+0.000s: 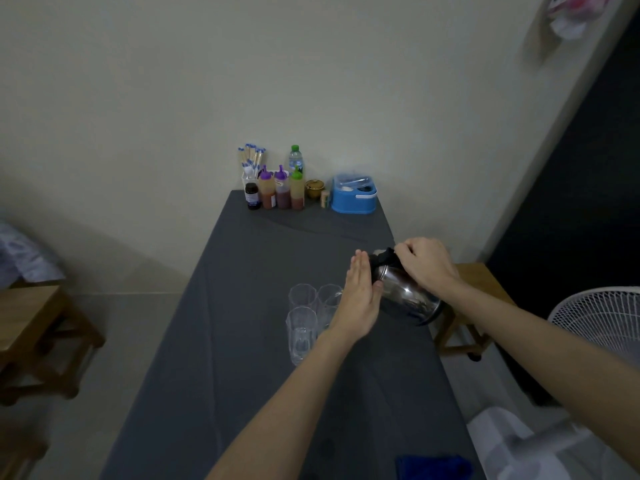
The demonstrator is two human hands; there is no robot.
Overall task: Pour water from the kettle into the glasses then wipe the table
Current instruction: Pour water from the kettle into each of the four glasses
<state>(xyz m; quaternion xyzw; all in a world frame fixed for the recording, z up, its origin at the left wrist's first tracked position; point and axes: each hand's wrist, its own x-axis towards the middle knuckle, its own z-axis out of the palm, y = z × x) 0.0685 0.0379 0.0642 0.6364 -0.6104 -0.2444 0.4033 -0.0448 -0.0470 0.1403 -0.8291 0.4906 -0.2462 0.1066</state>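
A steel kettle [407,295] with a black lid is tilted to the left above the grey-clothed table [242,341]. My right hand [427,263] grips its handle from above. My left hand [360,299] lies flat against the kettle's left side, fingers straight and together. Three clear glasses stand close together just left of the kettle: one in front [300,336], one at the back left [302,295] and one at the back right [329,299], partly hidden behind my left hand. A blue cloth [433,467] lies at the table's near edge.
At the table's far end stand sauce bottles [282,190], a water bottle [296,159], a chopstick holder [251,162] and a blue box [353,195]. Wooden stools sit to the left [38,327] and to the right [474,282]. A white fan [602,317] is at the right.
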